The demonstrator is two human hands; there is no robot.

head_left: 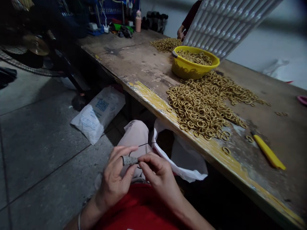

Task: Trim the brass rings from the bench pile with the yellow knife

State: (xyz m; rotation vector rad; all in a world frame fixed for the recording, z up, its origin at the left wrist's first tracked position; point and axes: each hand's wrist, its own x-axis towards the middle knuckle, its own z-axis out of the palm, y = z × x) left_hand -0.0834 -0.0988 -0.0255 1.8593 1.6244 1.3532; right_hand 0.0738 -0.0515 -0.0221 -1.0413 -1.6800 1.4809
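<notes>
Above my lap, my left hand has a grey covering around one finger, which points toward my right hand. That hand's thumb and other fingers are spread apart. My right hand pinches thumb and forefinger together at the tip of the grey covering; what lies between them is too small to make out. A thin black cord runs near both hands. Brass-coloured rings lie in a large heap on the table, beside a yellow basin that holds more rings.
The wooden table has a taped edge close on my right. A yellow cutter lies on it. Below hangs an open white bag. A fan stands at left, near a plastic sack. Another person's hand is behind the basin.
</notes>
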